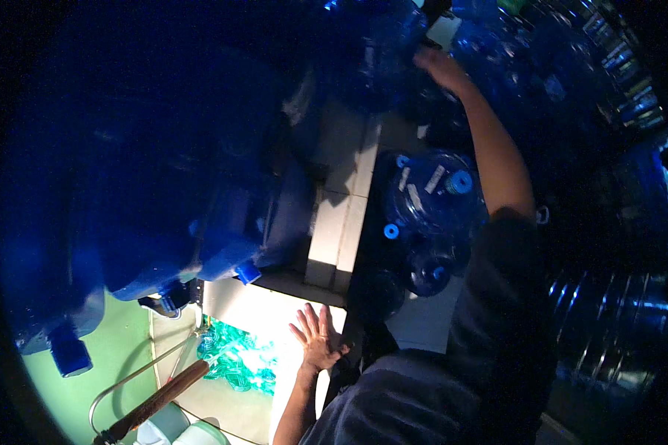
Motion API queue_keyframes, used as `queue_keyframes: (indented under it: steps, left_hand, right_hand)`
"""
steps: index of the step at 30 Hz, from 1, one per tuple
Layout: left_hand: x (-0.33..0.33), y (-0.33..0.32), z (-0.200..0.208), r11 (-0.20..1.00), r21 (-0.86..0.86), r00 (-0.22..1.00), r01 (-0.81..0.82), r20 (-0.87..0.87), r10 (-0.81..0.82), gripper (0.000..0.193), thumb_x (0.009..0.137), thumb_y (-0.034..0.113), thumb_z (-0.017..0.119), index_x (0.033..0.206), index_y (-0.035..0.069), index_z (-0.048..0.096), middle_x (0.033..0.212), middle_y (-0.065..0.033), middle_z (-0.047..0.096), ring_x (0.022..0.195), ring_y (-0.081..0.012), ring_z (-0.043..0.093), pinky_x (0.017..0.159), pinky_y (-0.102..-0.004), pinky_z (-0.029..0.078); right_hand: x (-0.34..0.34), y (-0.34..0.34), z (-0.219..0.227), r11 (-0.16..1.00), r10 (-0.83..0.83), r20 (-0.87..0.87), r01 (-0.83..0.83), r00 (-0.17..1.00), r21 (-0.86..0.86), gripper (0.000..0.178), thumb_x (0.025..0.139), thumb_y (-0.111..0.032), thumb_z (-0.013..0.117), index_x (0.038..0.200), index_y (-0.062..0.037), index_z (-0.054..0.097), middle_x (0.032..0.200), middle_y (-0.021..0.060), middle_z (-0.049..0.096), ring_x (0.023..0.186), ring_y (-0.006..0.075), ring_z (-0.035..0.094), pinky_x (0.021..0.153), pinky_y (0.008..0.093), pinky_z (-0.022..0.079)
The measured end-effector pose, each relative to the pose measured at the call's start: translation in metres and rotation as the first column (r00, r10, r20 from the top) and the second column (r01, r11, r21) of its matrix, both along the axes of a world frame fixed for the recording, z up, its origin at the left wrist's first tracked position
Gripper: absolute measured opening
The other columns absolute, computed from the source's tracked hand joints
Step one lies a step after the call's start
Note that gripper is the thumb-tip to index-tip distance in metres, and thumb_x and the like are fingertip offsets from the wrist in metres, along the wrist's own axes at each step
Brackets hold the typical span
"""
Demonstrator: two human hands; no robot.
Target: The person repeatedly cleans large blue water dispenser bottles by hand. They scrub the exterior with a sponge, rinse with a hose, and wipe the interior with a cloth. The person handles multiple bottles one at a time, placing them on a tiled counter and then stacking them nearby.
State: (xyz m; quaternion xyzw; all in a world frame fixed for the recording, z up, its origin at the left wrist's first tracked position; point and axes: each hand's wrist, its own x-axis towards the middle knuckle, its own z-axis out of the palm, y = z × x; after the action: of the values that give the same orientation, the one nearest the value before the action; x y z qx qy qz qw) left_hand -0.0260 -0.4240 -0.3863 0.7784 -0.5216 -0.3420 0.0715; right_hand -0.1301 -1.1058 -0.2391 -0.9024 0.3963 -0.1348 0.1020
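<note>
My left hand lies with fingers spread on a sunlit white surface, holding nothing. My right arm reaches up and away to the far right, and my right hand is beside dark blue see-through water jugs. Its fingers are blurred and shadowed, so any grip is hidden. A pale flat piece shows just beyond that hand. To the left of my hands, large blue water jugs are massed together, some with blue capped necks pointing down.
Clear jugs with light blue caps stand on the floor right of a pale tiled ledge. Shiny green plastic pieces lie at lower left, near a brown wooden handle and a bent metal rod. Ribbed clear containers sit far right.
</note>
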Motion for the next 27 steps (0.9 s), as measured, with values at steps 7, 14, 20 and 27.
queue_keyframes:
  steps: [7, 14, 20, 27]
  left_hand:
    - [0.000, -0.010, 0.010, 0.998, 0.048, 0.998, -0.050, -0.026, 0.051, 0.136, 0.060, 0.059, 0.079, 0.160, 0.013, -0.001, 0.158, -0.0346, -0.017, 0.144, -0.0544, -0.021, 0.105, -0.0735, -0.016]
    - [0.007, 0.003, -0.019, 0.995, -0.099, 1.000, -0.024, -0.012, 0.023, 0.133, 0.062, 0.074, 0.069, 0.160, 0.013, 0.002, 0.160, -0.0304, -0.016, 0.146, -0.0516, -0.021, 0.104, -0.0727, -0.018]
    - [0.006, 0.004, -0.023, 0.970, -0.241, 0.998, -0.028, 0.044, 0.039, 0.119, 0.067, 0.044, 0.075, 0.160, 0.014, 0.008, 0.162, -0.0280, -0.012, 0.149, -0.0466, -0.016, 0.109, -0.0672, -0.017]
    - [0.001, 0.002, -0.015, 0.961, -0.266, 0.997, -0.071, -0.004, 0.073, 0.113, 0.073, 0.055, 0.074, 0.160, 0.019, 0.011, 0.162, -0.0284, -0.007, 0.148, -0.0514, -0.013, 0.109, -0.0704, -0.012]
  right_hand:
    - [-0.129, 0.171, -0.070, 0.728, -0.083, -0.452, 0.363, 0.888, 0.582, 0.103, 0.072, -0.069, 0.072, 0.147, -0.0047, 0.043, 0.150, 0.0224, 0.042, 0.139, 0.0382, 0.042, 0.114, 0.0445, 0.036]
    - [-0.202, 0.216, -0.024, 0.791, -0.505, -0.148, 0.525, 0.850, 0.313, 0.109, 0.072, -0.062, 0.078, 0.154, -0.0094, 0.030, 0.158, 0.0221, 0.029, 0.146, 0.0388, 0.029, 0.119, 0.0478, 0.028]
    - [-0.366, 0.263, -0.033, 0.621, -0.460, -0.429, 0.627, 0.778, 0.471, 0.106, 0.072, -0.063, 0.077, 0.152, -0.0066, 0.035, 0.152, 0.0232, 0.039, 0.141, 0.0371, 0.038, 0.117, 0.0460, 0.032]
    - [-0.416, 0.301, -0.133, 0.739, -0.652, 0.047, 0.621, 0.757, 0.262, 0.085, 0.063, -0.043, 0.091, 0.127, 0.0003, 0.055, 0.123, 0.0182, 0.064, 0.114, 0.0324, 0.061, 0.099, 0.0427, 0.047]
